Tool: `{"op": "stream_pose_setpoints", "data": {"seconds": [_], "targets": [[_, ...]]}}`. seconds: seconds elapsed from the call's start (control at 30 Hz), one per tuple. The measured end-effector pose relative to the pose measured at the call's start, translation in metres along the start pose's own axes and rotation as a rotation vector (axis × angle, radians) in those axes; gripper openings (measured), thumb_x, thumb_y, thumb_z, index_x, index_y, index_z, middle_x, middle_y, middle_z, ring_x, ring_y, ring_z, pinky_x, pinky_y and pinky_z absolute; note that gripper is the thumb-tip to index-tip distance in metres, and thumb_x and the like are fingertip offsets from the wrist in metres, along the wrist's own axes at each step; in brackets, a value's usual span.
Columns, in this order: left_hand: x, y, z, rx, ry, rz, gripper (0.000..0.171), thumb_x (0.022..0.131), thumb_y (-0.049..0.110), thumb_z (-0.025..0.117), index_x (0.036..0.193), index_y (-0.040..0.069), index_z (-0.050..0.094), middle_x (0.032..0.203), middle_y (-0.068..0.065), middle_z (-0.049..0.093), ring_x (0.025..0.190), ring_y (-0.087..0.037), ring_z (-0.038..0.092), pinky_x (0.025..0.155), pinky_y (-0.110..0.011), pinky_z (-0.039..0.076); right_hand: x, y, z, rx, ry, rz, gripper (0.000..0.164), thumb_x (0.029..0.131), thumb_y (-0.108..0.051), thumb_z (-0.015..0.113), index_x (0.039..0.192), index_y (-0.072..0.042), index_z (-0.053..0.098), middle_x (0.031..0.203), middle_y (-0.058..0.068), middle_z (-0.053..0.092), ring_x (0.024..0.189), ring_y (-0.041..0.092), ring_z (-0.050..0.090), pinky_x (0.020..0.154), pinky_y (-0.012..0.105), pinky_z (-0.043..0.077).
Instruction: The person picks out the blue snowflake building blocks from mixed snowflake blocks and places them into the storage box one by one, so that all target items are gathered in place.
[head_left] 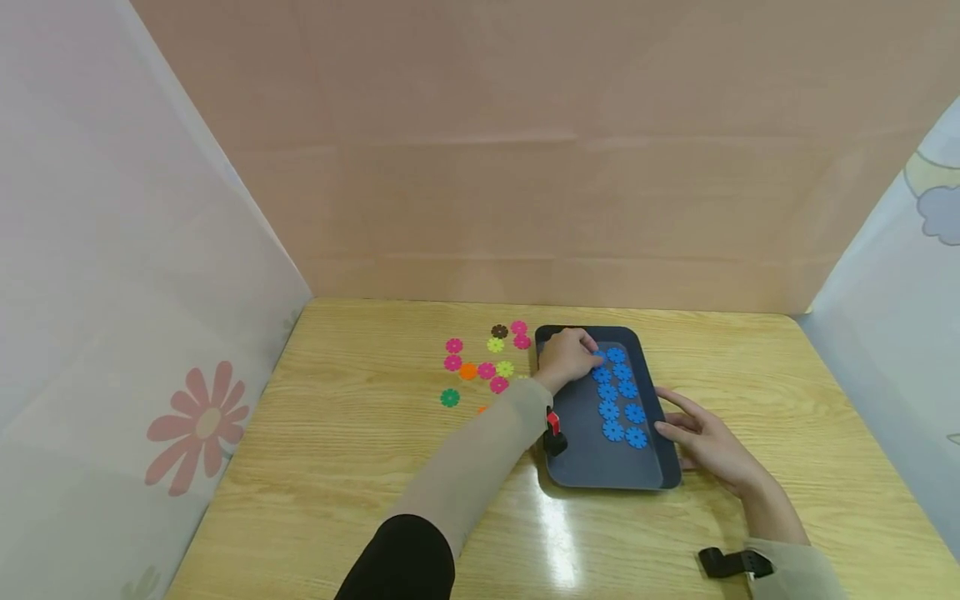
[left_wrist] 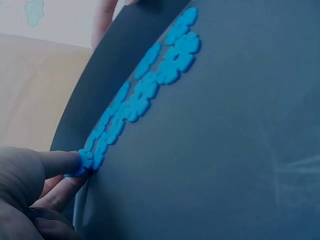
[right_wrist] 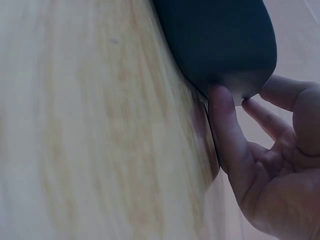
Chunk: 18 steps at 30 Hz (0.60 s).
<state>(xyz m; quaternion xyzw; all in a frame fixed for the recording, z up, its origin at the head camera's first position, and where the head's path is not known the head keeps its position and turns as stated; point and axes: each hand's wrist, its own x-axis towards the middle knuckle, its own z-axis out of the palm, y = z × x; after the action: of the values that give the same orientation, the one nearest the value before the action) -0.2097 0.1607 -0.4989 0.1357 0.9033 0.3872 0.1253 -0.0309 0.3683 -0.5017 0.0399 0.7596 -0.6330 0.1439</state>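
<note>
A dark grey rectangular tray lies on the wooden table. My left hand reaches over its far left part and pinches a blue flower-shaped disc between thumb and fingers, at the far end of the blue ones. Several more blue flower-shaped discs lie flat in two rough columns along the tray's right side. At the tray's right edge my right hand holds the rim, fingertips against the outer wall in the right wrist view.
Left of the tray, loose flower-shaped discs lie scattered on the table: several pink ones, yellow ones, orange ones, a green one and a brown one. A tan panel stands behind the table, with pale printed walls either side.
</note>
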Motion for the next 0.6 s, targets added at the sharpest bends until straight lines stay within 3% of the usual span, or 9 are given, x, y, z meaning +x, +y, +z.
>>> {"op": "stream_pose_setpoints", "data": {"seconds": [0.43, 0.6], "targets": [[0.0068, -0.0016, 0.0087, 0.032, 0.026, 0.033, 0.017, 0.091, 0.033, 0.083, 0.104, 0.027, 0.074, 0.096, 0.015, 0.071, 0.08, -0.005, 0.063, 0.071, -0.028, 0.05, 0.0008, 0.0016, 0.0006, 0.009, 0.006, -0.006, 0.068, 0.109, -0.021, 0.057, 0.166, -0.01, 0.02, 0.137, 0.038, 0.049, 0.101, 0.033, 0.072, 0.073, 0.053, 0.061], [0.0025, 0.0009, 0.0064, 0.044, 0.034, 0.036, 0.018, 0.091, 0.03, 0.083, 0.106, 0.025, 0.075, 0.097, 0.014, 0.071, 0.081, -0.007, 0.063, 0.073, -0.03, 0.051, 0.0004, 0.0015, 0.0012, 0.008, 0.011, -0.004, 0.069, 0.109, -0.021, 0.057, 0.166, -0.01, 0.02, 0.137, 0.038, 0.049, 0.102, 0.033, 0.072, 0.073, 0.053, 0.061]]}}
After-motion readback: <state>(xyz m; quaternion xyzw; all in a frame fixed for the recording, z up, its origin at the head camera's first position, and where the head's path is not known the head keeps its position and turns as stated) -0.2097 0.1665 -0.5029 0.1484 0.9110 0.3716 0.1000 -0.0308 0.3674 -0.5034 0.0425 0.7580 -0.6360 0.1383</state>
